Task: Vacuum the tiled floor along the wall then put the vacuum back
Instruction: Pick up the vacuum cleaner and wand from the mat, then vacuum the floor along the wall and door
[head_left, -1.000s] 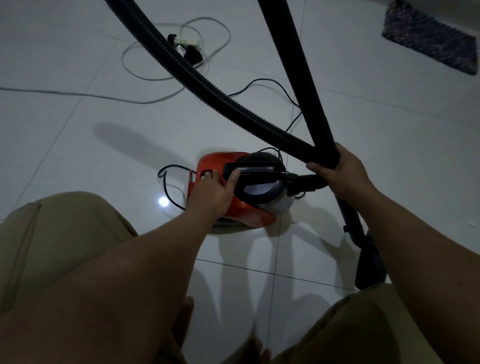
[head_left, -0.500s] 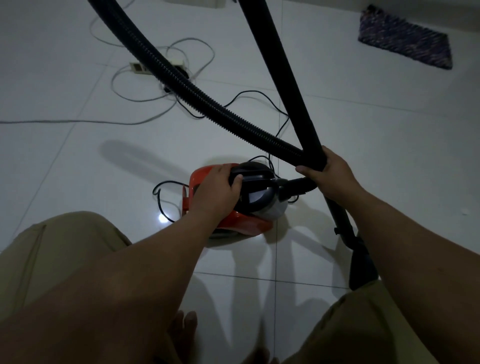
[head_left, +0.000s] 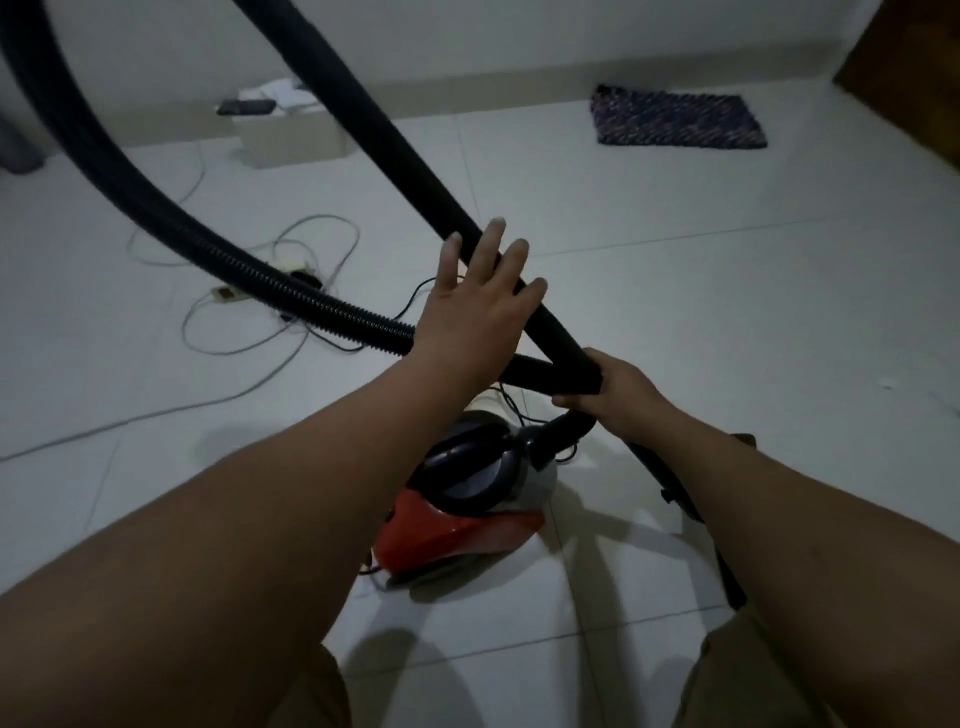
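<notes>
A red and black canister vacuum (head_left: 467, 514) sits on the white tiled floor (head_left: 727, 322) between my knees. Its ribbed black hose (head_left: 218, 249) loops up to the left and out of view. The smooth black wand (head_left: 395, 140) slants down from the top to the right. My right hand (head_left: 618, 389) is closed around the wand's lower part. My left hand (head_left: 475, 306) is raised with fingers spread, lying against the wand just above the hose crossing, holding nothing. The wand's lower end runs behind my right forearm.
A white power strip (head_left: 226, 294) with tangled white and black cables (head_left: 244, 364) lies left of the vacuum. A cardboard box (head_left: 291, 137) stands by the far wall, and a dark patterned mat (head_left: 675, 124) lies at the back right. A brown door edge (head_left: 914, 67) is at the top right.
My left hand has let go of the vacuum's body and risen to the wand, fingers spread. The view has tilted up, showing the far wall. My right hand keeps its grip.
</notes>
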